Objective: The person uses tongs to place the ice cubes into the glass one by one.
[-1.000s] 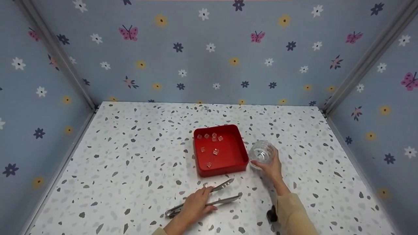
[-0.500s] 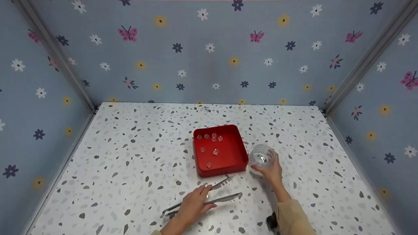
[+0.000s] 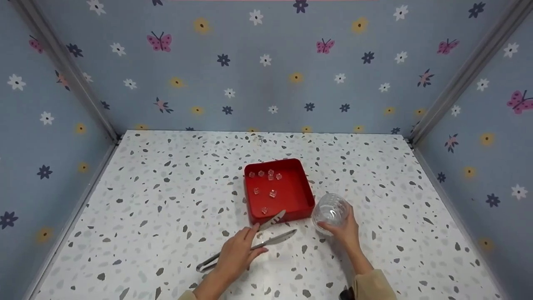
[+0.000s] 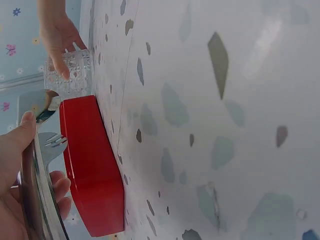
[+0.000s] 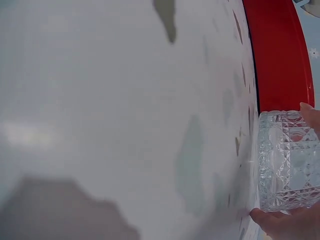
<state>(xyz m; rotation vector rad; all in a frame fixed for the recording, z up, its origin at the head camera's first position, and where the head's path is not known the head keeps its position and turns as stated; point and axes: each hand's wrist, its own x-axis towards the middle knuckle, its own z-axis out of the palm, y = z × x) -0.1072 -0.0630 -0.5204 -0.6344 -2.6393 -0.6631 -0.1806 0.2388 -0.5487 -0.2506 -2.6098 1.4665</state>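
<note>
My left hand [image 3: 235, 252] holds metal tongs [image 3: 270, 241] around the middle of their arms. The tongs are spread, with nothing between their tips. One tip reaches over the near wall of a red square tray [image 3: 300, 214], where several small clear cubes [image 3: 272, 193] lie, mostly toward the left and back. On the right, my right hand [image 3: 347, 227] grips a patterned clear glass [image 3: 331, 210] from its right side, with the thumb in front. In the right wrist view the cut-pattern glass [image 5: 287, 165] is close beside the red tray [image 5: 280, 55].
The white speckled tabletop [image 3: 175, 200] spreads around the tray. Blue panels [image 3: 250, 62] with flowers and butterflies enclose its back and sides. A small black object [image 3: 346, 294] shows by the right sleeve [image 3: 374, 285].
My left hand and the tongs have moved away from me and slightly left, bringing one tip over the tray's near wall. My right hand has shifted the glass a little toward me.
</note>
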